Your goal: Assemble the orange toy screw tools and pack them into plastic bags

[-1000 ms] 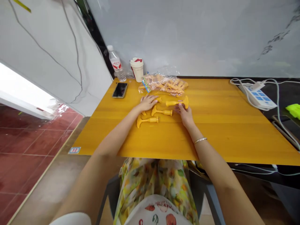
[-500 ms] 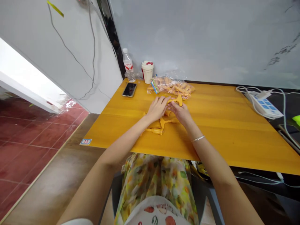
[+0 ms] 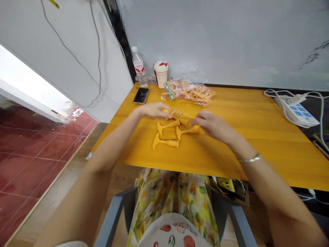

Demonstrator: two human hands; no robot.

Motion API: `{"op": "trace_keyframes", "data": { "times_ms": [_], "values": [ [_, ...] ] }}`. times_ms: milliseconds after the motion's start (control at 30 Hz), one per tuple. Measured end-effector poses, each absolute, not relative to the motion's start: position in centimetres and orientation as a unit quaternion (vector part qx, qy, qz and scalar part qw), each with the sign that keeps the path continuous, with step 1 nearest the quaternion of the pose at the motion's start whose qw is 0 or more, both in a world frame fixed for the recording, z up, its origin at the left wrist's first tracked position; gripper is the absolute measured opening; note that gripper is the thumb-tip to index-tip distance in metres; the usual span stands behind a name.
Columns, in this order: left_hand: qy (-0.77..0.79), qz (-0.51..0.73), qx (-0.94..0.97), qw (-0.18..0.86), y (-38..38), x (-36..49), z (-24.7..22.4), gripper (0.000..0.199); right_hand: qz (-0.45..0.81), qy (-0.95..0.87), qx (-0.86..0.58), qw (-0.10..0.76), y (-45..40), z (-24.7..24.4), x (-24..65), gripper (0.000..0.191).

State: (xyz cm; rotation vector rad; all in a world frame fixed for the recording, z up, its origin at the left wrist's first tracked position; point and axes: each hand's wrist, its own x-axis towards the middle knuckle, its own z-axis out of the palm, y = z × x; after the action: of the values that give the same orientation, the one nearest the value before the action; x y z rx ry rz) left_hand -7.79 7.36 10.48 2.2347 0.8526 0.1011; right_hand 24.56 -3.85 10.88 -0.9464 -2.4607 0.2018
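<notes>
Several yellow plastic toy hammers lie loosely grouped on the table. The front toy hammer [image 3: 166, 142] points its head left. Behind it are a second toy hammer [image 3: 168, 126] and a third toy hammer [image 3: 187, 130]. At the back of the group, my left hand [image 3: 154, 110] is closed on the head end of another yellow toy hammer [image 3: 183, 120], whose handle stretches right. My right hand [image 3: 212, 124] hovers by the handle end of the third hammer, fingers bent and smeared by motion; contact cannot be made out.
A clear plastic bag [image 3: 190, 91] of orange-yellow toy pieces lies behind the hammers. Along the back left stand a water bottle [image 3: 140, 68] and a lidded white cup [image 3: 161, 75], with a phone [image 3: 141, 95] in front. A power strip [image 3: 295, 109] with white cables is at the right.
My hands were together around a toy hammer held above the group. They have moved apart, left hand leftward and right hand rightward, and more of the hammers on the table shows.
</notes>
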Motion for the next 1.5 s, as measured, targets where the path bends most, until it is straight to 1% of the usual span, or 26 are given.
{"op": "trace_keyframes", "data": {
  "times_ms": [33, 100, 133, 200, 267, 367, 433, 500, 567, 667, 733, 800, 900, 1033, 1100, 1133, 1200, 1267, 1300, 1333, 1367, 1433, 1500],
  "values": [
    [0.388, 0.045, 0.847, 0.360, 8.2, -9.6, 10.5, 0.042, -0.012, -0.907, -0.355, 0.225, -3.6, 11.1, 26.0, 0.028],
    [0.480, 0.078, 0.835, 0.257, 9.6, -11.8, 9.7, 0.042, -0.109, -0.890, -0.401, 0.189, -2.3, 10.6, 28.6, 0.033],
    [0.489, 0.066, 0.844, 0.210, 10.1, -12.1, 8.9, 0.041, -0.136, -0.890, -0.403, 0.166, -1.2, 9.9, 29.3, 0.035],
    [0.479, 0.048, 0.865, 0.142, 10.7, -11.2, 7.1, 0.037, -0.145, -0.904, -0.391, 0.097, 1.2, 7.8, 29.9, 0.035],
    [0.474, 0.005, 0.875, 0.098, 10.8, -9.4, 5.4, 0.037, -0.134, -0.905, -0.402, 0.046, 3.2, 5.8, 29.5, 0.033],
    [0.481, -0.026, 0.872, 0.084, 10.6, -7.6, 4.0, 0.040, -0.118, -0.905, -0.408, 0.008, 4.6, 4.4, 28.7, 0.035],
    [0.473, -0.027, 0.877, 0.087, 10.5, -7.7, 3.8, 0.043, -0.116, -0.898, -0.425, 0.013, 4.3, 4.7, 27.9, 0.040],
    [0.458, -0.032, 0.883, 0.097, 10.5, -8.2, 4.0, 0.048, -0.105, -0.884, -0.454, 0.035, 3.6, 5.4, 26.5, 0.042],
    [0.451, -0.035, 0.884, 0.113, 10.5, -8.6, 4.3, 0.054, -0.062, -0.874, -0.480, 0.043, 3.0, 6.2, 24.2, 0.042],
    [0.452, 0.010, 0.884, 0.120, 10.2, -8.7, 4.8, 0.063, 0.047, -0.855, -0.516, 0.006, 2.8, 6.8, 20.6, 0.044],
    [0.455, 0.069, 0.881, 0.114, 9.7, -8.6, 5.1, 0.057, 0.079, -0.845, -0.529, -0.007, 3.1, 6.8, 19.1, 0.045],
    [0.456, 0.119, 0.875, 0.109, 8.9, -8.4, 5.3, 0.045, 0.108, -0.842, -0.528, -0.010, 3.3, 6.7, 18.3, 0.046],
    [0.460, 0.162, 0.867, 0.107, 7.5, -8.2, 5.4, 0.031, 0.147, -0.843, -0.518, -0.003, 3.2, 6.5, 17.9, 0.050],
    [0.480, 0.223, 0.839, 0.128, 5.3, -7.5, 5.4, 0.020, 0.135, -0.819, -0.557, 0.037, 3.0, 6.0, 18.2, 0.044],
    [0.494, 0.269, 0.809, 0.172, 3.9, -6.6, 5.4, 0.017, 0.123, -0.792, -0.595, 0.065, 2.9, 5.8, 18.4, 0.040],
    [0.501, 0.292, 0.788, 0.207, 3.2, -5.8, 5.3, 0.017, 0.133, -0.773, -0.613, 0.098, 2.8, 5.7, 18.4, 0.039],
    [0.505, 0.331, 0.738, 0.303, 1.8, -3.9, 5.3, 0.020, 0.202, -0.730, -0.616, 0.218, 2.1, 5.7, 17.8, 0.038],
    [0.474, 0.356, 0.698, 0.403, 0.7, -1.9, 5.5, 0.025, 0.321, -0.684, -0.547, 0.361, 0.9, 6.1, 16.8, 0.041],
    [0.456, 0.364, 0.692, 0.426, 0.3, -1.0, 5.6, 0.027, 0.381, -0.668, -0.495, 0.405, 0.1, 6.4, 16.3, 0.042],
    [0.453, 0.377, 0.694, 0.413, -0.1, -0.4, 5.8, 0.027, 0.432, -0.654, -0.455, 0.422, -0.6, 6.9, 16.0, 0.043],
    [0.457, 0.383, 0.712, 0.372, -0.4, 0.0, 6.0, 0.026, 0.476, -0.633, -0.434, 0.429, -1.3, 7.5, 15.9, 0.041],
    [0.471, 0.363, 0.771, 0.229, -0.8, 0.0, 6.3, 0.024, 0.542, -0.560, -0.440, 0.447, -2.3, 8.6, 16.3, 0.036],
    [0.470, 0.299, 0.827, 0.075, -1.1, -0.5, 6.5, 0.024, 0.594, -0.496, -0.458, 0.437, -2.8, 9.4, 17.2, 0.036]
  ]
}}
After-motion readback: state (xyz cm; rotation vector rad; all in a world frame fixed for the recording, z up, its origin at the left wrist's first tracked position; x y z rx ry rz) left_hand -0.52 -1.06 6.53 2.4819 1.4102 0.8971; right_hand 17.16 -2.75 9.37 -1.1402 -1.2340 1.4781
